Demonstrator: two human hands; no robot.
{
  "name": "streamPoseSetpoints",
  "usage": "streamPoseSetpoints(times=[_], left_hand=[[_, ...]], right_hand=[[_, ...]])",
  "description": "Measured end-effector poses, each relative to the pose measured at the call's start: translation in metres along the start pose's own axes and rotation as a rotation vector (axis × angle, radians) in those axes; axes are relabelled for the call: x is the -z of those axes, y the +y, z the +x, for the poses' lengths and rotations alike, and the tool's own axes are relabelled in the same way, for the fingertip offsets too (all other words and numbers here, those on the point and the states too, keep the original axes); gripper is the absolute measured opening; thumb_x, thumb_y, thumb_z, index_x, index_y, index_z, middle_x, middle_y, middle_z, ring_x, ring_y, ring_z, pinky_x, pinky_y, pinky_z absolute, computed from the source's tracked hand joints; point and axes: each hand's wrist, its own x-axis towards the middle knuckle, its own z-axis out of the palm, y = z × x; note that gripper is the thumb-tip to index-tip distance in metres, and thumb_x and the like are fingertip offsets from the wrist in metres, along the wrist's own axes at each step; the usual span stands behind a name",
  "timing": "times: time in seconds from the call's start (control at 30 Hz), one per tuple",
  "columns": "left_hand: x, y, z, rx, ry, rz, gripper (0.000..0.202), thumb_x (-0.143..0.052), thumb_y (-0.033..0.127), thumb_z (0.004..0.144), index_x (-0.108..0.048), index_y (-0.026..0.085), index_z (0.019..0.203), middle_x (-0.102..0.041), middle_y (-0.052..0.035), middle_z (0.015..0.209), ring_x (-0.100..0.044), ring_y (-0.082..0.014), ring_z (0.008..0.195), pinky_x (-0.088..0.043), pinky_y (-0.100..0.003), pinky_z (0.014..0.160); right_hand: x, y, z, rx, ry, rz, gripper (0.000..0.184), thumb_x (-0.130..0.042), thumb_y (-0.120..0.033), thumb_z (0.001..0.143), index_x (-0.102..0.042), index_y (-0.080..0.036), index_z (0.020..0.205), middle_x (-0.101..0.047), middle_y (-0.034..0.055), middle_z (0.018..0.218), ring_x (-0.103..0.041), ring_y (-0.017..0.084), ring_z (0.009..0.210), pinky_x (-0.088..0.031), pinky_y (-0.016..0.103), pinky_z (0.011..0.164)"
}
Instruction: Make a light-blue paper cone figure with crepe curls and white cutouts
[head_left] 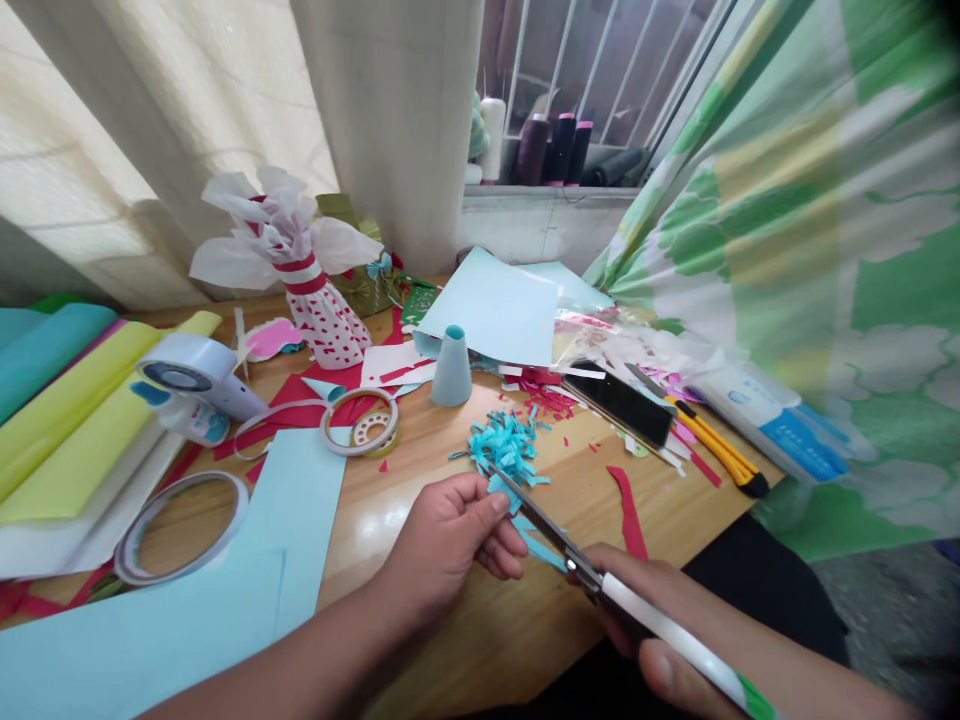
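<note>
My left hand (450,535) pinches a small piece of light blue paper (499,487) above the wooden table (465,640). My right hand (645,630) grips a pair of scissors (600,580) with white and green handles. The blades point up and left and meet the blue piece beside my left thumb. A heap of blue paper shreds (506,445) lies just beyond the blade tips. A red paper strip (628,512) lies to the right of the blades.
A blue cone (451,370), tape rolls (360,422) (180,512), a tape dispenser (196,378), coloured paper sheets (75,400), a red-and-white paper figure (315,300), a black phone (628,405) and a yellow utility knife (720,452) crowd the table. A green floral curtain (810,250) hangs at right.
</note>
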Motion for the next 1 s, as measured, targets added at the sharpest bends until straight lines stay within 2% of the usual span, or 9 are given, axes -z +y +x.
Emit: streamPoseSetpoints(times=[0.13,0.3,0.43,0.53,0.63,0.73,0.87,0.93,1.0], left_hand=[[0.0,-0.001,0.001,-0.004,0.006,0.015,0.026,-0.062,0.035,0.079,-0.053,0.012,0.07,-0.068,-0.0024,0.06,-0.061,-0.0081,0.046,-0.046,-0.016,0.047],[0.0,0.001,0.0,0.014,0.01,0.018,0.027,-0.064,0.036,0.077,-0.053,0.012,0.069,-0.068,-0.003,0.058,-0.061,-0.0088,0.044,-0.046,-0.017,0.046],[0.0,0.001,0.0,0.026,0.013,0.0,0.03,-0.066,0.038,0.075,-0.052,0.013,0.067,-0.067,-0.0027,0.056,-0.06,-0.0088,0.043,-0.045,-0.017,0.045],[0.001,0.0,0.001,0.022,0.018,-0.01,0.029,-0.064,0.037,0.077,-0.052,0.013,0.068,-0.067,-0.0025,0.057,-0.06,-0.0081,0.043,-0.044,-0.016,0.045],[0.002,-0.002,0.003,0.015,0.017,-0.007,0.027,-0.062,0.035,0.079,-0.052,0.013,0.068,-0.067,-0.0016,0.057,-0.059,-0.0076,0.043,-0.044,-0.016,0.045],[0.004,0.0,0.004,-0.013,0.039,0.039,0.026,-0.061,0.034,0.079,-0.051,0.014,0.067,-0.067,-0.0013,0.057,-0.059,-0.0076,0.044,-0.044,-0.016,0.046],[0.007,0.01,0.004,-0.057,0.101,0.18,0.027,-0.062,0.035,0.078,-0.05,0.014,0.065,-0.066,-0.0004,0.057,-0.058,-0.0073,0.044,-0.043,-0.016,0.046],[0.009,0.018,0.002,-0.078,0.17,0.286,0.027,-0.063,0.035,0.076,-0.051,0.015,0.063,-0.065,0.0006,0.056,-0.056,-0.0069,0.043,-0.042,-0.017,0.046],[0.013,0.025,0.0,-0.088,0.227,0.411,0.028,-0.063,0.036,0.075,-0.051,0.015,0.062,-0.063,0.0017,0.055,-0.055,-0.0069,0.043,-0.041,-0.017,0.046]], right_hand=[[-0.005,0.01,0.002,-0.001,0.013,-0.027,0.065,-0.035,-0.067,0.081,-0.052,-0.019,0.121,-0.065,0.0088,0.089,-0.059,0.024,0.073,-0.048,0.032,0.068],[-0.012,0.027,0.006,-0.017,0.062,-0.046,0.066,-0.033,-0.075,0.077,-0.057,-0.018,0.1,-0.058,0.0015,0.07,-0.05,0.014,0.056,-0.036,0.022,0.05],[-0.017,0.035,0.009,-0.086,0.087,-0.096,0.064,-0.034,-0.077,0.075,-0.055,-0.018,0.088,-0.047,-0.0032,0.06,-0.04,0.01,0.05,-0.027,0.021,0.045],[-0.02,0.04,0.012,-0.114,0.123,-0.121,0.064,-0.034,-0.079,0.073,-0.053,-0.018,0.079,-0.042,-0.0044,0.055,-0.039,0.01,0.049,-0.024,0.021,0.045],[-0.015,0.044,0.011,-0.104,0.158,-0.086,0.064,-0.033,-0.08,0.072,-0.053,-0.019,0.08,-0.045,-0.0035,0.057,-0.041,0.011,0.05,-0.027,0.022,0.045],[0.001,0.046,0.005,-0.101,0.24,-0.133,0.063,-0.029,-0.076,0.077,-0.055,-0.02,0.09,-0.049,-0.0017,0.06,-0.047,0.014,0.052,-0.034,0.023,0.048],[0.026,0.052,-0.007,-0.169,0.309,-0.35,0.048,-0.049,-0.06,0.079,-0.054,-0.021,0.106,-0.063,0.0033,0.076,-0.059,0.019,0.064,-0.043,0.027,0.057],[0.033,0.059,-0.01,-0.217,0.367,-0.418,0.043,-0.058,-0.051,0.077,-0.054,-0.022,0.109,-0.068,0.0054,0.087,-0.063,0.022,0.073,-0.047,0.029,0.062],[0.036,0.069,-0.01,-0.204,0.446,-0.461,0.041,-0.06,-0.046,0.077,-0.054,-0.023,0.109,-0.069,0.0065,0.093,-0.065,0.024,0.078,-0.049,0.03,0.063]])
